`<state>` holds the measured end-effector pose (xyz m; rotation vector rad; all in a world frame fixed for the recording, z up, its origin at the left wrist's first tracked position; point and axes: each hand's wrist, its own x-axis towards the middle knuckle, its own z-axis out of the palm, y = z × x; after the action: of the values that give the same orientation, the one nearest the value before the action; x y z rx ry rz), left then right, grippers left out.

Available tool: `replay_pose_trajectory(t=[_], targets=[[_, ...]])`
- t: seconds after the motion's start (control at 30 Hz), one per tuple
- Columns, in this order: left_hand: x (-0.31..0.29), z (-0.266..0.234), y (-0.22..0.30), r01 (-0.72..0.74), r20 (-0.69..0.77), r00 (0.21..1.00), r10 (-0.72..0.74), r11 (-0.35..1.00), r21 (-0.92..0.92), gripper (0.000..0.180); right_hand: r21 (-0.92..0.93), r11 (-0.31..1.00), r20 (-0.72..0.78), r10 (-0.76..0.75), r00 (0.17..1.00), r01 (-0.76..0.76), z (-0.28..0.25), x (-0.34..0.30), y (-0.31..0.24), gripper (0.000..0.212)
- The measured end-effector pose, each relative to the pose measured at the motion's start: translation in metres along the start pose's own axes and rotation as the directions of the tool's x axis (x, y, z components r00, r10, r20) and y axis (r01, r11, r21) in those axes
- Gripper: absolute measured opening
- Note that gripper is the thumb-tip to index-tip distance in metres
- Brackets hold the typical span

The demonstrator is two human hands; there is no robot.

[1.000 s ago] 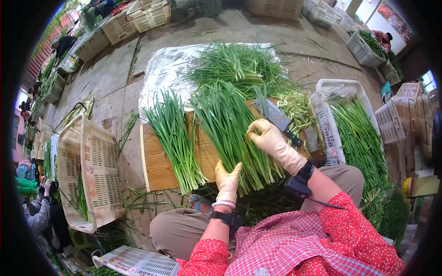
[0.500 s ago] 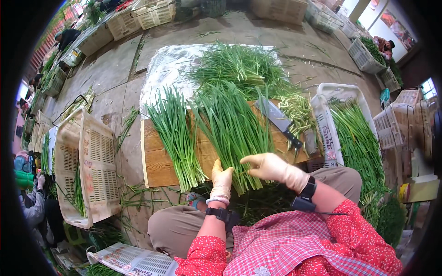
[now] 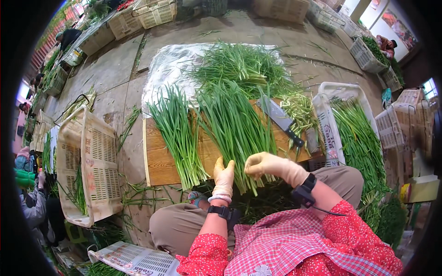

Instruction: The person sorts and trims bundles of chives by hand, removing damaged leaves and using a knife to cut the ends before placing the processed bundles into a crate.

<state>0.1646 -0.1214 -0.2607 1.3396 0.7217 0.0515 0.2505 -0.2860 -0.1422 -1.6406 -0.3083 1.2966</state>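
A thick bunch of Chinese chives (image 3: 237,124) lies on the wooden board (image 3: 162,162), its stem ends pointing toward me over the near edge. My left hand (image 3: 224,178), gloved, rests against the left side of those ends, thumb and forefinger apart. At their right side my gloved right hand (image 3: 271,166) has its fingers curled into a pinch; whatever is between the fingertips is too small to make out. A second chive bunch (image 3: 177,138) lies to the left. Right of the thick bunch is a broad-bladed knife (image 3: 278,117) with a black handle, beside a pile of cut stem ends (image 3: 299,112).
Loose chives (image 3: 241,64) are heaped on a white sheet (image 3: 168,69) beyond the board. A white crate (image 3: 329,133) of chives stands at the right, a tilted crate (image 3: 103,170) at the left. Another crate (image 3: 133,257) lies near my left knee. Other people work farther off.
My right hand's forefinger was stretched out toward the stems; its fingers are now curled together. The left hand stays beside the bunch. The board and chives look almost unmoved.
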Motion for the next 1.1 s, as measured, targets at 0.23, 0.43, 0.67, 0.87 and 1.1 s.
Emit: replay_pose_trajectory(t=[0.23, 0.43, 0.67, 0.87, 1.1], targets=[[0.004, -0.002, 0.001, -0.027, -0.023, 0.999, 0.031, 0.987, 0.157, 0.065, 0.169, 0.955, -0.046, -0.241, 0.969, 0.245, -0.028, -0.059, -0.068, 0.017], [-0.032, 0.015, 0.046, -0.218, -0.113, 0.845, 0.523, 0.53, 0.819, 0.071, 0.158, 0.975, -0.105, -0.141, 0.984, 0.157, -0.025, -0.054, -0.036, 0.017], [-0.037, 0.019, 0.069, 0.044, 0.178, 0.982, -0.069, 0.988, 0.145, 0.05, 0.273, 0.946, -0.046, -0.17, 0.984, 0.176, 0.002, -0.053, -0.008, 0.02], [-0.046, 0.021, 0.071, 0.258, 0.39, 0.899, -0.201, 0.961, -0.1, 0.037, 0.293, 0.933, 0.048, -0.231, 0.972, 0.207, 0.025, -0.068, -0.021, 0.018], [-0.045, 0.008, 0.085, 0.161, 0.303, 0.951, -0.064, 0.939, -0.305, 0.024, 0.301, 0.91, -0.015, -0.295, 0.955, 0.286, 0.035, -0.112, -0.043, 0.017]])
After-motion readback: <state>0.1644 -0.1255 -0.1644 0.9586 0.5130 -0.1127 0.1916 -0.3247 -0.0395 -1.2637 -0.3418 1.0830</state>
